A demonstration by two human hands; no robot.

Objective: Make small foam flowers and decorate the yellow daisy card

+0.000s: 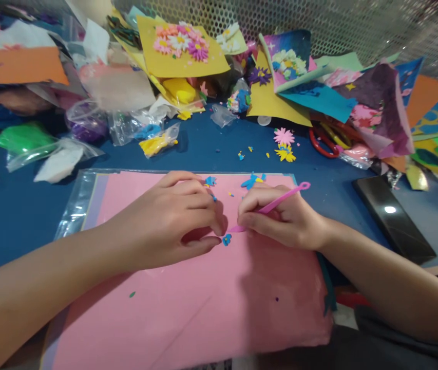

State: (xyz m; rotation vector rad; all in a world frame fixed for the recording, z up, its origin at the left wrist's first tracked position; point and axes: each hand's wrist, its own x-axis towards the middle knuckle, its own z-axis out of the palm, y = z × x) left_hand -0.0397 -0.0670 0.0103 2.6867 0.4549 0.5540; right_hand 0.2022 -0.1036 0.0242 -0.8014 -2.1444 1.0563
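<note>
Head view: you look forward and down at your two bare hands, working over a pink sheet.
Right hand [285,218]: curled closed in a pen grip around a slim pink plastic modelling tool [270,207]. Its loop end points to your 2 o'clock, and its tip reaches toward 8 o'clock, just beside your left fingertips.
Left hand [165,221]: fingers curled and drawn in, nearly closed, resting over the sheet; you cannot tell whether they pinch anything.
Nearest piece: a tiny blue-and-yellow clay flower [226,239] lies on the sheet, just below the tool's tip.
Other pieces: a blue clay scrap [210,181] and a larger blue-and-yellow clay shape [251,181] sit at your 12 o'clock, near the sheet's far edge.
Under your hands: the pink sheet [188,318] rests on a clear plastic sleeve [76,205], on a dark blue tabletop [11,241].
Beyond: a pink foam flower [283,136] and red-handled scissors [322,141] lie at 1 o'clock, a black phone [392,218] at 3 o'clock, and a bag of green clay [24,139] at 10 o'clock.
</note>
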